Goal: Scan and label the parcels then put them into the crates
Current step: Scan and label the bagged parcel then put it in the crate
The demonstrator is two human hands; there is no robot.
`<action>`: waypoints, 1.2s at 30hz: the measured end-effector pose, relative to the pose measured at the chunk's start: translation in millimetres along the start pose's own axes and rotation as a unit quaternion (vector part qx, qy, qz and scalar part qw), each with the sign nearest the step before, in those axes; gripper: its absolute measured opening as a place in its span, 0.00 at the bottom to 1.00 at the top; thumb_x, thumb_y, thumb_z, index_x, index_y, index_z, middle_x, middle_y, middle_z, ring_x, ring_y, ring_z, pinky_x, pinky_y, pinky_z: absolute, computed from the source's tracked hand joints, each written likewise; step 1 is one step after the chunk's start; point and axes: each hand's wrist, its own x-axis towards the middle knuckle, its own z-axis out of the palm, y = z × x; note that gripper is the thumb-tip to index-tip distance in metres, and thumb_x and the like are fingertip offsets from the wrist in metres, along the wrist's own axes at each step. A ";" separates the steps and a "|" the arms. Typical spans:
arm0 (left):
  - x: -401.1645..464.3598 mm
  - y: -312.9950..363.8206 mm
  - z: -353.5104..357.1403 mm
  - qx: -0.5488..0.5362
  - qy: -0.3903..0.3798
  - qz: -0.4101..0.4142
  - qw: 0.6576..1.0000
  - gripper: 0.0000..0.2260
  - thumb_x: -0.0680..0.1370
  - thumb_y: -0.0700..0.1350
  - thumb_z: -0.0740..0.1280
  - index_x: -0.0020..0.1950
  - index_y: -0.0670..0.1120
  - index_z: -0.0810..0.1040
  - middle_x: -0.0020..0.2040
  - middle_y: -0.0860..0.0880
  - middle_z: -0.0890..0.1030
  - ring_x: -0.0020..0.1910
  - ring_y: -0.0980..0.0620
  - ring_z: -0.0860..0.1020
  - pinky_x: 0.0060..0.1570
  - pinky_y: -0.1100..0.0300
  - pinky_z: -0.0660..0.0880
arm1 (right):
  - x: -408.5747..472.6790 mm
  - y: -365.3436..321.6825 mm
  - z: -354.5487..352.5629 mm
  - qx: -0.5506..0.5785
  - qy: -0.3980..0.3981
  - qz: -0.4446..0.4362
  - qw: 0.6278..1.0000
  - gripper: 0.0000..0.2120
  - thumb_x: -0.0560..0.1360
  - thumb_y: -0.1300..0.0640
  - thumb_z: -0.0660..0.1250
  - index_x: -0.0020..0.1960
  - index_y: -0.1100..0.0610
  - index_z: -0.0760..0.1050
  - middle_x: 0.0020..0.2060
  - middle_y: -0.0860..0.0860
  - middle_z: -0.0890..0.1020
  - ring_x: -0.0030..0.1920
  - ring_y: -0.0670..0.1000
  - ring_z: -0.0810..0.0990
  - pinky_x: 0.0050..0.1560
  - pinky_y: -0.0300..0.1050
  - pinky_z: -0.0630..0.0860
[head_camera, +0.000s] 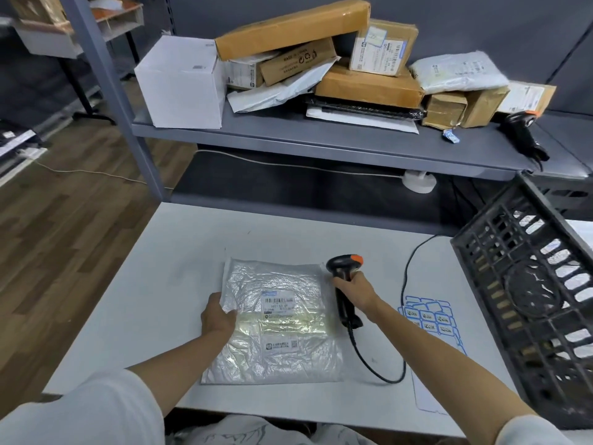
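The parcel (276, 319), a crinkled clear poly bag with a barcode label (278, 301) facing up, lies flat in the middle of the white table (154, 284). The left hand (218, 316) presses its 9 o'clock edge, fingers laid on the film; the right hand (353, 290) is wrapped round a corded scanner (345, 268) at 3 o'clock. Sticker sheet (430, 316) and black crate (526, 284) sit further right. I'd worry the glossy wrinkles could glare and spoil the read, or the bag might slide.
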 end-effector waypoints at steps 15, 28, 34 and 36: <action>3.2 -11.7 -6.8 0.084 -0.022 0.018 0.996 0.25 0.78 0.40 0.64 0.74 0.40 0.62 0.71 0.40 0.68 0.68 0.41 0.69 0.68 0.51 0.65 | 29.7 51.6 17.0 -0.161 0.099 0.032 0.982 0.21 0.71 0.53 0.72 0.57 0.64 0.69 0.49 0.57 0.78 0.50 0.58 0.78 0.46 0.46 0.73; 1.8 -0.3 6.5 0.253 0.033 0.041 0.966 0.18 0.74 0.39 0.68 0.62 0.37 0.70 0.57 0.36 0.74 0.57 0.37 0.74 0.55 0.45 0.73 | -7.9 125.9 -103.9 -0.067 0.293 0.173 0.938 0.20 0.75 0.53 0.63 0.61 0.66 0.71 0.59 0.66 0.75 0.61 0.65 0.73 0.60 0.53 0.69; -7.4 3.8 16.0 0.250 0.032 0.060 0.966 0.19 0.75 0.35 0.64 0.66 0.38 0.67 0.61 0.36 0.71 0.60 0.37 0.71 0.59 0.48 0.69 | -24.5 159.8 -134.0 -0.096 0.259 0.308 0.910 0.35 0.72 0.49 0.72 0.70 0.64 0.61 0.65 0.66 0.68 0.65 0.65 0.66 0.63 0.57 0.67; -9.8 5.9 16.8 0.251 0.031 0.063 0.965 0.19 0.76 0.36 0.64 0.66 0.38 0.67 0.61 0.36 0.71 0.60 0.38 0.71 0.59 0.48 0.69 | -22.2 163.3 -136.4 -0.094 0.241 0.339 0.904 0.39 0.70 0.46 0.74 0.70 0.64 0.60 0.65 0.66 0.68 0.65 0.65 0.66 0.64 0.57 0.67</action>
